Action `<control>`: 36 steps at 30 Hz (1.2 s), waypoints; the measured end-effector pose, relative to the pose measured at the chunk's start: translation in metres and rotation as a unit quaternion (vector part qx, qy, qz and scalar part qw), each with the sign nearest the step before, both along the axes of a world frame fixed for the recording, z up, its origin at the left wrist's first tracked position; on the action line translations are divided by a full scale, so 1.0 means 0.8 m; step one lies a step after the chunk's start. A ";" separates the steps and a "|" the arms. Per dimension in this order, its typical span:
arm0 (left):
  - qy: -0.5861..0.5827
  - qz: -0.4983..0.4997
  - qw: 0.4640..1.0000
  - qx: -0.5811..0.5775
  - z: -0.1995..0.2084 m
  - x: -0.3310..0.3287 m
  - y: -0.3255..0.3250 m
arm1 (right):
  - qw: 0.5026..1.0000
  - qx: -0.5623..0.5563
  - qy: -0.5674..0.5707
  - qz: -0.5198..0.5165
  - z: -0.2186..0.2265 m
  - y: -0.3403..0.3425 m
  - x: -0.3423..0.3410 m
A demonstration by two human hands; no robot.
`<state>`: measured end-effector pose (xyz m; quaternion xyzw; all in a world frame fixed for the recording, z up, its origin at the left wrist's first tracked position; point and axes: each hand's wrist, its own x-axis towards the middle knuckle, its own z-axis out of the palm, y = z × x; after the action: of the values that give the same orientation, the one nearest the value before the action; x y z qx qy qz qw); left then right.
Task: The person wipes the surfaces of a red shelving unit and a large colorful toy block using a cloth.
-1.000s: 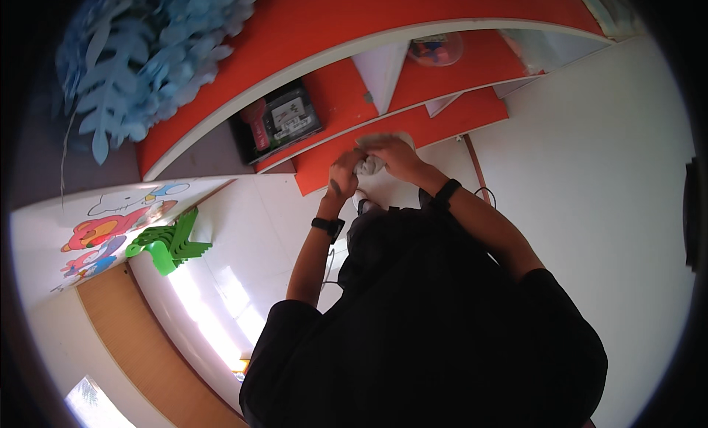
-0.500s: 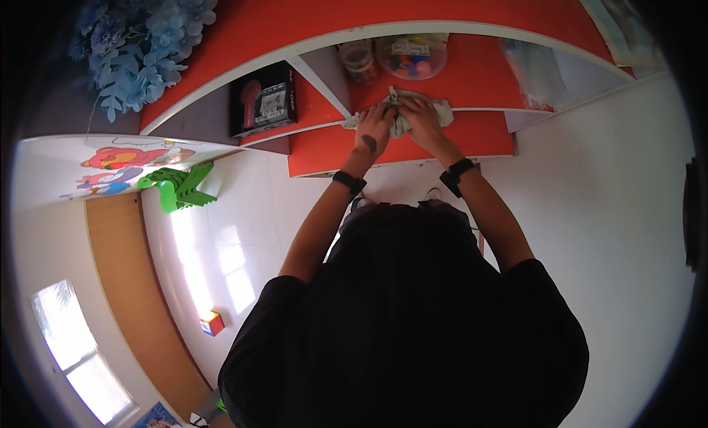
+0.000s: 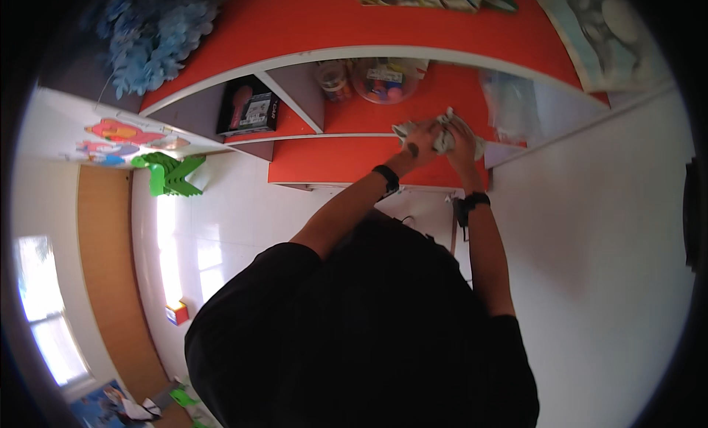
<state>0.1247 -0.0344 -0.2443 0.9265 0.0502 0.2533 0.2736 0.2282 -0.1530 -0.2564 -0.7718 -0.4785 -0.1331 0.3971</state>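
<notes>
A pale, crumpled cloth [image 3: 445, 141] lies bunched against the front edge of the red shelf board [image 3: 354, 120], toward its right part. My left hand [image 3: 421, 143] presses on the cloth's left side, fingers closed on it. Close beside it, my right hand [image 3: 462, 145] grips the right side of the same cloth. Slight blur hides the exact placing of the fingertips. Both wrists carry dark bands.
Left of the hands on the shelf stand a small clear jar [image 3: 333, 81] and a clear round tub [image 3: 383, 83]. A black box [image 3: 254, 111] fills the left compartment. Clear plastic bags [image 3: 510, 107] are at right. Blue artificial flowers [image 3: 151, 41] stand at the upper left.
Both hands have slid to the right along the shelf edge with the cloth, nearer the plastic bags. My body and the view have shifted too.
</notes>
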 end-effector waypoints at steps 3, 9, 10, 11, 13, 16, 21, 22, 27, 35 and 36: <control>-0.038 -0.026 0.999 0.015 -0.024 -0.005 -0.002 | 1.000 0.019 0.002 0.010 -0.002 -0.010 0.003; 0.012 -0.117 0.985 -0.124 -0.012 -0.051 0.067 | 0.996 -0.085 -0.025 0.021 -0.019 0.024 -0.042; 0.012 -0.104 0.985 -0.134 -0.007 -0.076 0.082 | 0.992 -0.120 -0.024 0.021 -0.020 0.040 -0.060; -0.012 -0.057 0.991 -0.119 -0.022 -0.103 0.098 | 0.992 -0.113 -0.032 0.055 -0.012 0.063 -0.083; -0.020 -0.006 0.992 -0.123 -0.032 -0.130 0.120 | 0.985 -0.154 -0.046 0.063 -0.003 0.096 -0.111; 0.013 0.046 0.990 -0.134 -0.014 -0.175 0.150 | 0.978 -0.192 -0.047 0.061 -0.008 0.145 -0.155; 0.066 0.049 0.990 -0.118 -0.014 -0.258 0.188 | 0.963 -0.223 -0.085 0.123 0.011 0.200 -0.217; 0.024 0.082 0.991 -0.100 -0.032 -0.280 0.187 | 0.961 -0.226 -0.090 0.132 0.023 0.209 -0.230; 0.061 0.027 0.970 -0.233 -0.012 -0.341 0.211 | 0.932 -0.290 -0.040 0.214 0.029 0.223 -0.261; -0.102 0.166 0.981 0.007 0.030 -0.345 0.281 | 0.969 -0.130 -0.025 0.209 0.093 0.320 -0.304; -0.084 0.185 0.979 0.016 0.018 -0.337 0.287 | 0.970 -0.138 -0.034 0.197 0.090 0.334 -0.305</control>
<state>-0.1449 0.1955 -0.2302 0.8810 0.1937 0.3771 0.2101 -0.0158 0.1143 -0.1845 -0.7051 -0.6477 -0.0109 0.2884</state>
